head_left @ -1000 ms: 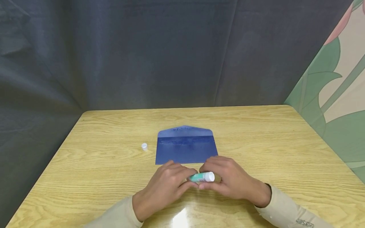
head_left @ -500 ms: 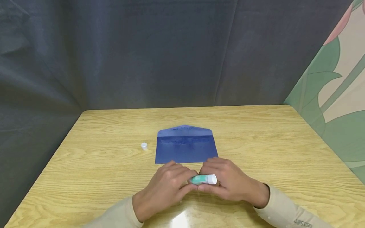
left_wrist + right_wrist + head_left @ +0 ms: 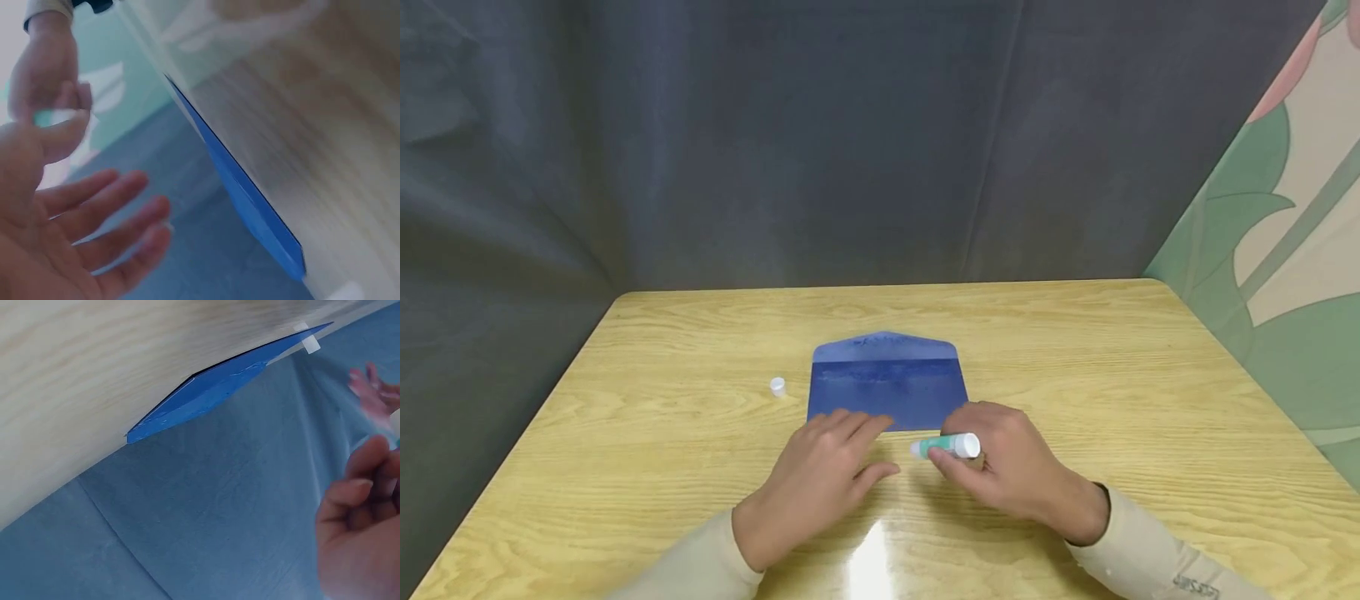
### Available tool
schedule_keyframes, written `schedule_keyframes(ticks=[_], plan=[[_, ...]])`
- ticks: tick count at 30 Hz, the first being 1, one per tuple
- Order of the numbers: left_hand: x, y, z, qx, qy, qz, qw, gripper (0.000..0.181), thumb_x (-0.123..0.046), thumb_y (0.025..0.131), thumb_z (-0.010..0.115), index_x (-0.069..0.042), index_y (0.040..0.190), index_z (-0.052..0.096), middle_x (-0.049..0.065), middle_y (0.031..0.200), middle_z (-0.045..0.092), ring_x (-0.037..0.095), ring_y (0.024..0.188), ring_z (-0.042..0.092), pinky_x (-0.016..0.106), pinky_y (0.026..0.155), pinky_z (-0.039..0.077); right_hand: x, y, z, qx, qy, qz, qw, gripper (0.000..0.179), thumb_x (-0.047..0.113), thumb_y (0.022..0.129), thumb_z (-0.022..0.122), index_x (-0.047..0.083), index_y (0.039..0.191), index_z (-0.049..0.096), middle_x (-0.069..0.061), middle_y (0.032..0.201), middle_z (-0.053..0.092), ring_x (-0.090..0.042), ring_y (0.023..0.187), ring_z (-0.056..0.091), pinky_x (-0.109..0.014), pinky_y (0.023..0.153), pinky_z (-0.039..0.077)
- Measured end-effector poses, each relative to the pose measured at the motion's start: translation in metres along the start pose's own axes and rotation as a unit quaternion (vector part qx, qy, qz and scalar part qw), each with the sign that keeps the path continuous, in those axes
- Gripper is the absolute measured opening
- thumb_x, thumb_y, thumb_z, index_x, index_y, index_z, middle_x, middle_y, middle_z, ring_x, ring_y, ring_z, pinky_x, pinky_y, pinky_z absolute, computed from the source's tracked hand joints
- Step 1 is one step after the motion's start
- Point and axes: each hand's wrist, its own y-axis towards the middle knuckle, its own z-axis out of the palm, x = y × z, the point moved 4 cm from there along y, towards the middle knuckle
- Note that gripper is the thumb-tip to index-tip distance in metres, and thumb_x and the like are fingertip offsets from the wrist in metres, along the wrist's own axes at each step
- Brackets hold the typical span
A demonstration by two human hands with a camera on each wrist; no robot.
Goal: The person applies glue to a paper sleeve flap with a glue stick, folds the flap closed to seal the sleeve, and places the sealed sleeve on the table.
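Note:
A glue stick [image 3: 950, 446], green with white ends, lies in the fingers of my right hand [image 3: 1015, 454], which pinches it between thumb and curled fingers above the table. My left hand [image 3: 812, 483] is apart from it to the left, thumb and fingers spread, holding nothing; the left wrist view shows its loose fingers [image 3: 125, 215]. Just beyond both hands lies a blue envelope [image 3: 887, 393], flap raised away from me, with dark smears along the flap and the upper body. The left fingertips overlap its lower edge in the head view.
A small white cap [image 3: 778, 387] stands left of the envelope. The wood-grain table [image 3: 1090, 358] reaches back to a dark curtain [image 3: 820, 167]. On the right is a leaf-patterned cloth [image 3: 1277, 275].
My left hand has let go of the glue stick and drawn away to the left, its fingers spreading. The right hand keeps the stick, now held a little higher in view.

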Motion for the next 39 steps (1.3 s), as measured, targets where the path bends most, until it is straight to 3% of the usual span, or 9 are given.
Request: schedule_keyframes(ticks=[5, 10, 15, 19, 23, 27, 31, 39], plan=[[0.02, -0.005, 0.008, 0.102, 0.058, -0.043, 0.9922, 0.042, -0.043, 0.087, 0.075, -0.012, 0.115, 0.07, 0.004, 0.113, 0.07, 0.025, 0.104, 0.064, 0.043, 0.082, 0.056, -0.007, -0.001, -0.004, -0.02, -0.049, 0.047, 0.9975, 0.026, 0.022, 0.082, 0.068, 0.023, 0.062, 0.05, 0.011, 0.055, 0.045, 0.004, 0.056, 0.033, -0.011, 0.052, 0.031], [0.032, -0.008, 0.015, 0.212, 0.037, -0.09, 0.9724, 0.059, -0.05, 0.091, 0.067, -0.006, 0.13, 0.063, 0.013, 0.128, 0.062, 0.034, 0.12, 0.057, 0.051, 0.095, 0.051, -0.009, -0.001, -0.004, -0.016, -0.071, 0.056, 0.9958, 0.028, 0.025, 0.081, 0.066, 0.022, 0.06, 0.048, 0.01, 0.053, 0.042, 0.005, 0.055, 0.029, -0.012, 0.051, 0.028], [0.035, -0.009, 0.02, 0.273, -0.003, -0.108, 0.9558, 0.066, -0.053, 0.096, 0.058, -0.004, 0.14, 0.055, 0.017, 0.149, 0.049, 0.039, 0.137, 0.046, 0.055, 0.107, 0.044, -0.01, -0.002, -0.004, -0.012, -0.076, 0.05, 0.9958, 0.028, 0.025, 0.082, 0.066, 0.024, 0.062, 0.047, 0.011, 0.053, 0.042, 0.005, 0.055, 0.029, -0.011, 0.051, 0.027], [0.034, -0.011, 0.021, 0.312, -0.017, -0.111, 0.9435, 0.066, -0.051, 0.099, 0.054, -0.004, 0.145, 0.05, 0.016, 0.156, 0.042, 0.039, 0.143, 0.041, 0.054, 0.113, 0.039, -0.009, 0.0, -0.003, -0.005, -0.065, 0.051, 0.9966, 0.029, 0.023, 0.083, 0.066, 0.024, 0.062, 0.046, 0.01, 0.054, 0.042, 0.005, 0.056, 0.029, -0.011, 0.051, 0.027], [0.031, -0.012, 0.02, 0.315, -0.017, -0.09, 0.9448, 0.064, -0.05, 0.099, 0.055, -0.004, 0.143, 0.052, 0.015, 0.154, 0.045, 0.038, 0.141, 0.044, 0.051, 0.112, 0.041, -0.007, 0.006, 0.0, 0.01, -0.058, 0.062, 0.9963, 0.031, 0.024, 0.085, 0.066, 0.024, 0.062, 0.045, 0.011, 0.056, 0.038, 0.005, 0.056, 0.027, -0.011, 0.051, 0.026], [0.026, -0.011, 0.02, 0.302, -0.016, -0.057, 0.9513, 0.06, -0.047, 0.099, 0.056, -0.004, 0.14, 0.056, 0.016, 0.15, 0.049, 0.038, 0.137, 0.048, 0.05, 0.109, 0.044, -0.008, 0.016, 0.005, 0.009, -0.09, 0.034, 0.9954, 0.034, 0.032, 0.09, 0.063, 0.022, 0.062, 0.046, 0.013, 0.056, 0.035, 0.004, 0.054, 0.028, -0.012, 0.05, 0.026], [0.025, -0.011, 0.02, 0.295, -0.009, -0.048, 0.9543, 0.057, -0.045, 0.098, 0.058, -0.004, 0.137, 0.058, 0.016, 0.148, 0.052, 0.037, 0.135, 0.05, 0.047, 0.109, 0.045, -0.013, 0.029, 0.015, 0.022, -0.119, 0.007, 0.9926, 0.037, 0.038, 0.094, 0.059, 0.021, 0.064, 0.047, 0.014, 0.057, 0.036, 0.003, 0.053, 0.03, -0.013, 0.049, 0.027], [0.024, -0.012, 0.021, 0.285, 0.013, -0.04, 0.9577, 0.054, -0.042, 0.098, 0.06, -0.004, 0.135, 0.06, 0.017, 0.145, 0.055, 0.037, 0.131, 0.055, 0.047, 0.108, 0.046, -0.03, 0.062, 0.03, 0.09, -0.078, 0.068, 0.9906, 0.04, 0.035, 0.093, 0.061, 0.018, 0.06, 0.045, 0.012, 0.053, 0.031, 0.001, 0.046, 0.027, -0.017, 0.046, 0.023]])
